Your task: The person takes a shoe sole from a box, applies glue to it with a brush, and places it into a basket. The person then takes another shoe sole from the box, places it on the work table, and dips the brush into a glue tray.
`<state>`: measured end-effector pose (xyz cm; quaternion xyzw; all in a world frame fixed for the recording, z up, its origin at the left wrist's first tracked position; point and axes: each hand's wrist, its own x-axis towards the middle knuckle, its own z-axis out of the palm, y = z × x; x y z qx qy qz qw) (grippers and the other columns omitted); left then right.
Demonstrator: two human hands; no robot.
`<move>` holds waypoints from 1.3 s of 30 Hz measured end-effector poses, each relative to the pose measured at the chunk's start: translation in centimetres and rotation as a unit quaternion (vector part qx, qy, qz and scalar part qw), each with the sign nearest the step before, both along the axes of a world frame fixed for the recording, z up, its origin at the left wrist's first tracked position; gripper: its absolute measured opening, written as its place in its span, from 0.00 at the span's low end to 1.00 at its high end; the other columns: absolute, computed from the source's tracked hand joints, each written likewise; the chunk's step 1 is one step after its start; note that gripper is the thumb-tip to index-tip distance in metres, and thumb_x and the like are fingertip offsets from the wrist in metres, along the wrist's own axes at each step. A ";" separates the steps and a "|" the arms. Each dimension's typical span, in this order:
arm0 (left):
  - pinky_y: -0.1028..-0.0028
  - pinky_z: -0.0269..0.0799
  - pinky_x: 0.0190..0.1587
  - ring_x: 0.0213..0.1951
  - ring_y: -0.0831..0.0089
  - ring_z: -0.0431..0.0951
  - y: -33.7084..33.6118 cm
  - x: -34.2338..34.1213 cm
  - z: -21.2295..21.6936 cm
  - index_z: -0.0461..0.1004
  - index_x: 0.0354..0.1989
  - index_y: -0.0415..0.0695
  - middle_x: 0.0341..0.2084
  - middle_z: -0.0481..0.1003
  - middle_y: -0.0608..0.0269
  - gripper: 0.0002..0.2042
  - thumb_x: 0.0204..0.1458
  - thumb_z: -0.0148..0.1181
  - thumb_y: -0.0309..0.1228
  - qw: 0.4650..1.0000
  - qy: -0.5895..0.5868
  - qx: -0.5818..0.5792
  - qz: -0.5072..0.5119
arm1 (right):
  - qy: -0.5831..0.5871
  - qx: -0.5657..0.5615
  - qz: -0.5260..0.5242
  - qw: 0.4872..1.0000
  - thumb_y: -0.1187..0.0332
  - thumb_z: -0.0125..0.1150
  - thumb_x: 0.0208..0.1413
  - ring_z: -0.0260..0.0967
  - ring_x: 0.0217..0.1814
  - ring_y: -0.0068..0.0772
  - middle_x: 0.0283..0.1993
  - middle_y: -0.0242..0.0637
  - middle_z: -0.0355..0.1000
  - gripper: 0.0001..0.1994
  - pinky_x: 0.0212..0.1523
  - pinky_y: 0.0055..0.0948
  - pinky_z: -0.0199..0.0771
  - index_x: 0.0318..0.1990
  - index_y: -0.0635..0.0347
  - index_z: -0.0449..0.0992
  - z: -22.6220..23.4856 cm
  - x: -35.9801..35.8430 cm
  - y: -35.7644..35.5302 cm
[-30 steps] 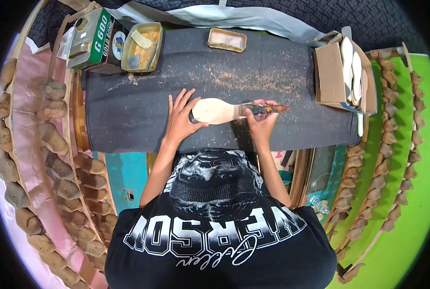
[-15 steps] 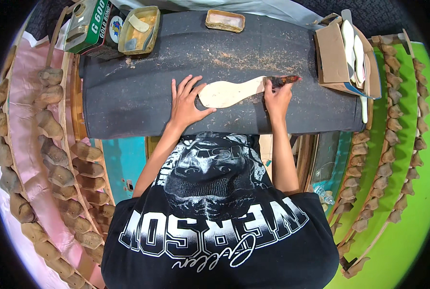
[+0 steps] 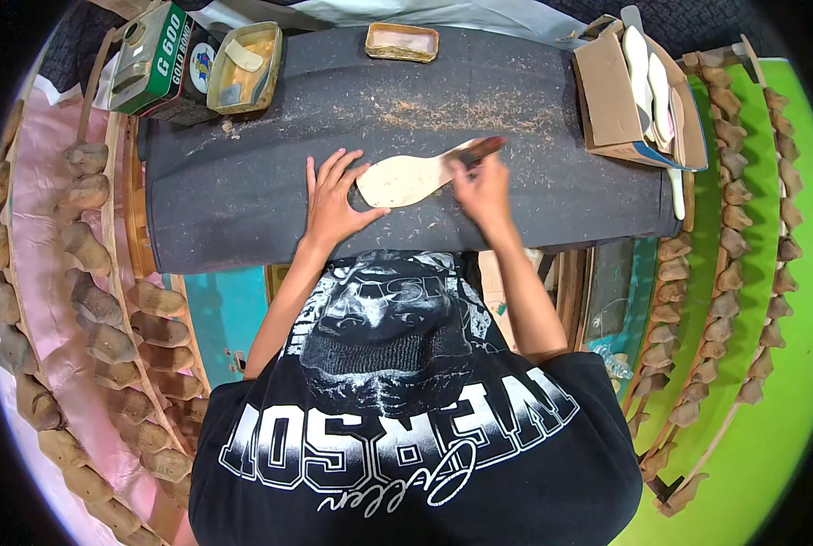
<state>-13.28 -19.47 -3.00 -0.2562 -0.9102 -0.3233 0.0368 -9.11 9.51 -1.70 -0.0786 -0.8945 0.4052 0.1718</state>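
While left hand [image 3: 333, 205] pins flat insole [image 3: 404, 179].

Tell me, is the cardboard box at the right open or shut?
Open. The box has its top flap folded back, and pale insoles stand inside it, in plain sight.

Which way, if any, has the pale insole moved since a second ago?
No: the insole still lies directly below the small tray, left hand flat on it, right hand gripping a brown-handled tool at its end.
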 end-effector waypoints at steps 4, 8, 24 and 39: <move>0.37 0.31 0.81 0.76 0.58 0.61 -0.2 0.3 0.7 0.83 0.55 0.49 0.68 0.73 0.66 0.38 0.35 0.83 0.56 0.999 -0.001 -0.003 -0.033 | 0.000 0.065 -0.116 0.991 0.75 0.67 0.61 0.82 0.38 0.55 0.39 0.51 0.81 0.11 0.40 0.45 0.81 0.48 0.64 0.75 2.6 -0.6 4.8; 0.37 0.31 0.81 0.76 0.58 0.62 -0.3 0.2 0.6 0.84 0.54 0.49 0.67 0.74 0.66 0.36 0.35 0.84 0.55 0.999 -0.004 -0.003 -0.033 | 0.025 0.164 0.020 0.986 0.80 0.66 0.50 0.74 0.44 0.52 0.39 0.43 0.74 0.17 0.45 0.46 0.75 0.48 0.59 0.76 1.9 1.2 0.8; 0.37 0.34 0.80 0.75 0.59 0.63 -0.1 0.1 0.7 0.83 0.50 0.49 0.66 0.74 0.68 0.36 0.31 0.85 0.55 1.000 0.006 0.003 -0.031 | 0.016 0.082 -0.088 0.993 0.71 0.70 0.60 0.85 0.37 0.43 0.40 0.48 0.84 0.10 0.38 0.37 0.84 0.47 0.64 0.81 4.2 -0.3 3.9; 0.36 0.34 0.80 0.74 0.59 0.63 -0.1 0.1 0.4 0.81 0.48 0.47 0.66 0.73 0.67 0.36 0.34 0.83 0.58 1.000 0.005 0.012 -0.019 | -0.023 -0.098 -0.036 0.994 0.69 0.76 0.56 0.85 0.36 0.36 0.38 0.46 0.85 0.11 0.38 0.34 0.81 0.43 0.66 0.85 0.7 0.4 -0.9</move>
